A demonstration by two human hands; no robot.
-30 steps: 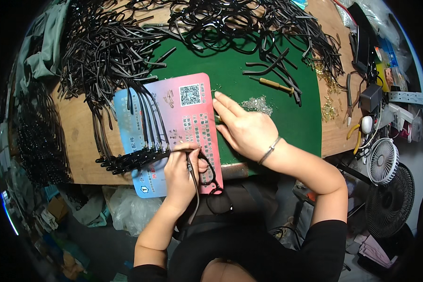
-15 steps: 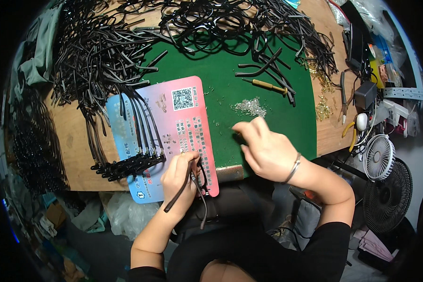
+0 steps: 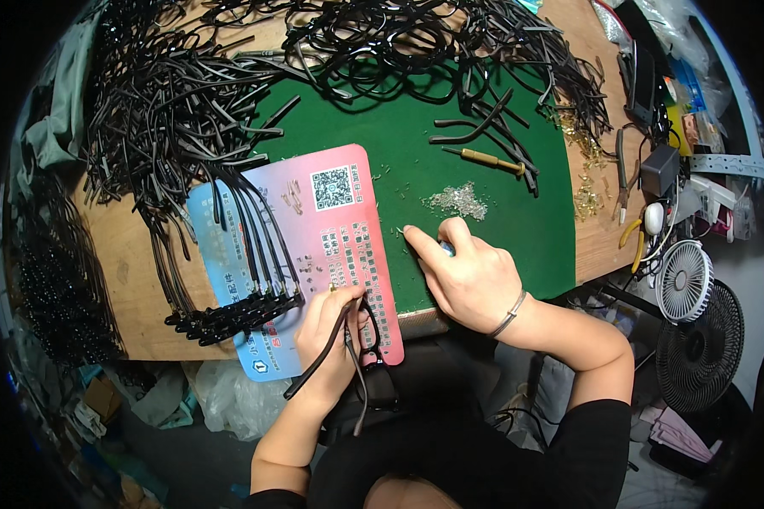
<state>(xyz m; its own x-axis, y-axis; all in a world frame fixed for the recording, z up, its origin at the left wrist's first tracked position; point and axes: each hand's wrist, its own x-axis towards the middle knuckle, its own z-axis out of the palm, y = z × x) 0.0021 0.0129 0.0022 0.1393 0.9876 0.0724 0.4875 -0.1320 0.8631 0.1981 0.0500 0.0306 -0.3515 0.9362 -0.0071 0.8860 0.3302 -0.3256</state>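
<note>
My left hand (image 3: 324, 329) is closed around a black eyeglass frame (image 3: 370, 327) at the card's near edge, its dark temples hanging toward me. My right hand (image 3: 475, 276) is low over the green mat (image 3: 339, 119), its index fingertip beside tiny loose screws left of a heap of small silvery screws (image 3: 460, 202). A small bluish bit shows between its bent fingers; what it belongs to is hidden. Under my left hand lies a pink and blue printed card (image 3: 272, 182). A row of black eyeglass frames (image 3: 238, 314) rests across its left side, temples pointing away from me.
A brass-handled screwdriver (image 3: 488, 159) lies beyond the screw heap, near loose temples (image 3: 514, 140). Tangled black frames (image 3: 399, 38) cover the far side and left of the wooden table (image 3: 136, 288). Golden small parts (image 3: 587, 199), pliers (image 3: 628, 242) and a white fan (image 3: 685, 280) are at right.
My right hand has moved left and down toward the mat, its index finger reaching near the loose screws. My left hand keeps hold of the eyeglass frame. The view has shifted slightly.
</note>
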